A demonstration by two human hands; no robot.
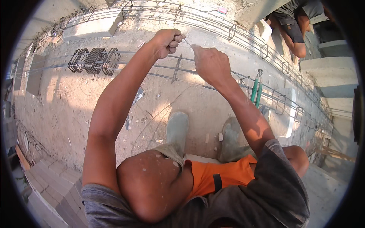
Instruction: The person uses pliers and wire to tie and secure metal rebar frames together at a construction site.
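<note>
My left hand [167,41] is closed in a fist, pinching one end of a thin tie wire [188,43]. My right hand [210,62] pinches the other end close by. Both hands hover just above a long cage of steel rebar [152,72] that lies across the sandy ground, right over a rectangular stirrup [176,68] on the bars. A bundle of loose stirrups [94,60] hangs on the bars to the left. A pair of green-handled pincers [257,91] hangs on the bars to the right of my right forearm.
A second rebar cage [213,22] runs along the ground farther off. Another person [294,26] crouches at the top right. My two boots [178,127] stand on the dirt below the cage. Stacked pavers [53,182] lie at the lower left, concrete blocks [95,26] at the top.
</note>
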